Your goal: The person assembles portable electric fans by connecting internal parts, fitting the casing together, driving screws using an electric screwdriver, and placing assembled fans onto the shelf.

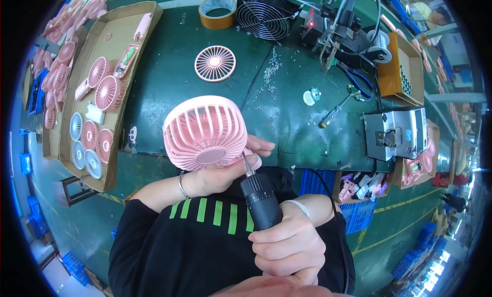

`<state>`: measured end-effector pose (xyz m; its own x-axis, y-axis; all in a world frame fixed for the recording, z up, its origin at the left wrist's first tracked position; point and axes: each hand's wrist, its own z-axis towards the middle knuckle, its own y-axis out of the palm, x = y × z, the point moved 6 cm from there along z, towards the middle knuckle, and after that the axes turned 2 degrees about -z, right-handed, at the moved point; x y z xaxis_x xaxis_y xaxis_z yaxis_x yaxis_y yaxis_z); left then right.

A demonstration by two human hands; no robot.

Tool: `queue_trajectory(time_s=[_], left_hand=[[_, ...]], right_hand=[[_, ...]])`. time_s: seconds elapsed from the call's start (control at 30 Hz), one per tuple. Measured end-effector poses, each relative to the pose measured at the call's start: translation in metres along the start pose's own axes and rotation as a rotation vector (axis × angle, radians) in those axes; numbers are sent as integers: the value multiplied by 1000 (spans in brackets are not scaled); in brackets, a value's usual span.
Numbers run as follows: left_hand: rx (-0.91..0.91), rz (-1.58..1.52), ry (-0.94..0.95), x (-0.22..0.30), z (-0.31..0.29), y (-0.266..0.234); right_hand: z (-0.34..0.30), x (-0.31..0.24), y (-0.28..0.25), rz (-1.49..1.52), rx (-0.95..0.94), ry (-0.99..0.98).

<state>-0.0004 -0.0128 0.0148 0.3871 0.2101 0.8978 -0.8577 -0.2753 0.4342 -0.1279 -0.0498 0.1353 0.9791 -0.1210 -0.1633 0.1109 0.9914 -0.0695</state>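
My left hand (pixel 221 177) is closed around the lower part of a pink handheld fan (pixel 209 156), whose ribbed round cage faces up and away from me. Its fingertips show past the fan's right side. In my right hand (pixel 292 244) is a black electric screwdriver (pixel 260 199), gripped around the body. The thin bit points up at the fan beside my left fingers; whether it sits in a screw cannot be made out. Beyond the fan, a round pink grille (pixel 215 63) lies flat on the green table mat (pixel 169 66).
Left stands a cardboard tray (pixel 114 138) of fan parts. A tape roll (pixel 218 12) and a wire fan guard (pixel 263 21) lie at the back. Loose screws (pixel 271 69), a circuit board (pixel 311 96), a hand screwdriver (pixel 333 115), pliers (pixel 363 84) and a metal box (pixel 394 135) are rightward.
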Motion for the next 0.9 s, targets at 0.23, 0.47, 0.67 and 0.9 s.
queue_trajectory(time_s=[0.23,0.47,0.67,0.9], left_hand=[[-140,-8,26,-14,5,-2],[407,-4,-170,-33,8,-31],[283,-88,-197,-36,14,-14],[256,-35,-133,-41,19,-16]], right_hand=[[-3,-9,-5,2,-11,27],[-32,-35,-144,-522,826,318],[-21,-118,-277,-1142,1049,430],[-46,-101,-314,-949,1146,620]])
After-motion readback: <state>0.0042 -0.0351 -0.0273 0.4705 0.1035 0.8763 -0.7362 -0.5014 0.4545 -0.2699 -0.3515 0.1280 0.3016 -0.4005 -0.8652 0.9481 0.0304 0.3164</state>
